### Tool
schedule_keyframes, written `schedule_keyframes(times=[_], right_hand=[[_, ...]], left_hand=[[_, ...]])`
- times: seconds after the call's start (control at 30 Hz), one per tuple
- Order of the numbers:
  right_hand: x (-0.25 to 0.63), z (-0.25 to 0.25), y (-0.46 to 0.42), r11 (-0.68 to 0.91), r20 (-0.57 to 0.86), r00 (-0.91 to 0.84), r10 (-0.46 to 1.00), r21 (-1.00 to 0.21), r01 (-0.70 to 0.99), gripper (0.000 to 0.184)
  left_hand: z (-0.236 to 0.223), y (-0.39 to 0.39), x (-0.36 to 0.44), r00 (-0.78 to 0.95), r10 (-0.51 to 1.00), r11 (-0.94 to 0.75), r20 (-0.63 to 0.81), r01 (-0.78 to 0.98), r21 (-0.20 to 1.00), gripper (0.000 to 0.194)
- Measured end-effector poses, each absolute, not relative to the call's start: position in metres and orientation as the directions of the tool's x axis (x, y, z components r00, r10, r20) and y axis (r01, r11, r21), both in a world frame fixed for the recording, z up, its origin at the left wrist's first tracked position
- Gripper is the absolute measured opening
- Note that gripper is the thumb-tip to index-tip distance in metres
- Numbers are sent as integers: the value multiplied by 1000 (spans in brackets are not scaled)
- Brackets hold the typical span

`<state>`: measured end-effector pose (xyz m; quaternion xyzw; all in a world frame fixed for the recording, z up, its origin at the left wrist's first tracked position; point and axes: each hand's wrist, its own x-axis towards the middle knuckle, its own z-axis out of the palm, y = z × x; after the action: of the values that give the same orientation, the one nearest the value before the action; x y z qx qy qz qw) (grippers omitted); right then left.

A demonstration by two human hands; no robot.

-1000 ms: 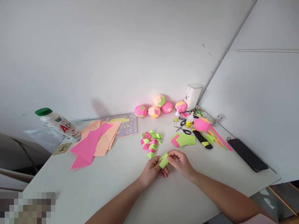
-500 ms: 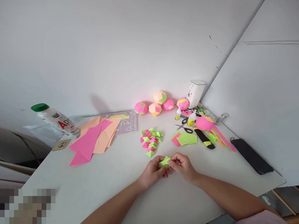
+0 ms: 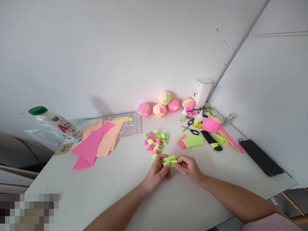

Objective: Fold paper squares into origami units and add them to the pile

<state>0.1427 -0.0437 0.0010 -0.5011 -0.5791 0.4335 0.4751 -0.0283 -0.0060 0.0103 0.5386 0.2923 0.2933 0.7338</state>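
Between my two hands is a small piece of green paper point(image 3: 169, 159) with a crease running along its length. My left hand point(image 3: 157, 173) grips its left end, thumb in front and fingers behind. At its right end, my right hand point(image 3: 189, 167) pinches the edge between thumb and fingers. Just beyond my left hand lies a cluster of folded pink and green paper pieces point(image 3: 156, 142). Flat green paper sheets point(image 3: 194, 140) with a pink one rest past my right hand.
Scissors point(image 3: 190, 127), glue bottles point(image 3: 197, 119), a black-and-yellow cutter point(image 3: 211, 140) and a black phone-like slab point(image 3: 261, 157) lie to the right. Several faceted paper balls point(image 3: 159, 110) line the wall. Pink and peach sheets point(image 3: 92, 147) and a green-capped bottle point(image 3: 56, 122) are left.
My hands have turned the green paper from a steep tilt to nearly level, and its crease now opens toward me. The view has shifted slightly.
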Motion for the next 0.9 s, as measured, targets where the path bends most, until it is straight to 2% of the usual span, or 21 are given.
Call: schedule_keyframes(times=[0.17, 0.3, 0.43, 0.5, 0.63, 0.8, 0.9], right_hand=[[143, 2, -44, 93, 81, -75, 994, -979, 182, 30], [142, 3, -42, 155, 142, -81, 986, -970, 186, 27], [143, 2, -41, 191, 185, -53, 981, -966, 173, 25], [143, 2, -41, 142, 137, -43, 990, -980, 141, 27], [143, 3, -43, 10, 7, -61, 998, -999, 50, 29], [141, 3, -45, -24, -25, -103, 994, -1000, 14, 25], [141, 1, -45, 3, -5, -123, 992, -998, 67, 20]], left_hand=[[6, -8, -28, 647, 755, 221, -105, -101, 970, 33], [1, -8, -28, 639, 766, 194, -72, -122, 973, 44], [-1, -6, -28, 625, 781, 72, -4, -83, 994, 20], [-1, -5, -28, 600, 800, 24, 19, -63, 998, 21], [0, -5, -29, 632, 772, 122, -63, -51, 991, 28], [4, -7, -29, 680, 718, 288, -151, -91, 953, 25], [4, -6, -28, 655, 737, 323, -168, -123, 938, 27]])
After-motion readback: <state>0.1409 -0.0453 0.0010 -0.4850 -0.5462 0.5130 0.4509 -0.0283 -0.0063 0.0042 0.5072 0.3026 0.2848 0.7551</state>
